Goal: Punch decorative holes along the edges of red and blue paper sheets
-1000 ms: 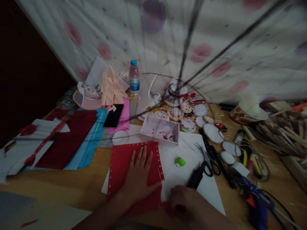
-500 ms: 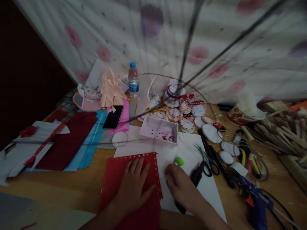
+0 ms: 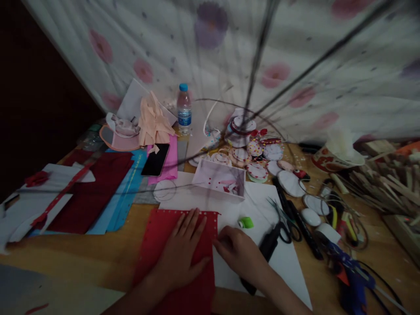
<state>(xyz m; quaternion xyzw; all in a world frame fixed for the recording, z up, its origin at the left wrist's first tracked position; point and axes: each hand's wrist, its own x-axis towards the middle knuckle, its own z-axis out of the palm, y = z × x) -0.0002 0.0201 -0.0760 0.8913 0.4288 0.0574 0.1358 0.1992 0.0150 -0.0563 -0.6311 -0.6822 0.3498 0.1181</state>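
A red sheet of fabric [image 3: 154, 249] with white dots along its far and side edges lies on the table, partly over white paper. My left hand [image 3: 180, 249] rests flat on it, fingers spread and pointing away from me. At the sheet's right edge, my right hand [image 3: 239, 251] has its fingers closed in a pinch, fingertips at the dotted border. What they hold, if anything, is hidden. Just beyond the right hand sits a small bright green object [image 3: 246, 222]. Beside that hand lies a black-handled tool [image 3: 269, 245], with scissors [image 3: 285, 223] close by.
A white box [image 3: 218, 179] with small red bits stands behind the sheet. Round decorated pieces [image 3: 257, 170] crowd the back. A blue glue gun [image 3: 351, 275] and wooden sticks [image 3: 387, 179] are on the right. A phone [image 3: 155, 159], a bottle [image 3: 184, 109] and folded fabric [image 3: 95, 192] sit left.
My right hand has moved left to the red sheet's edge, uncovering more of the green object. The sheet's right edge now runs straighter. My left hand stays flat on it.
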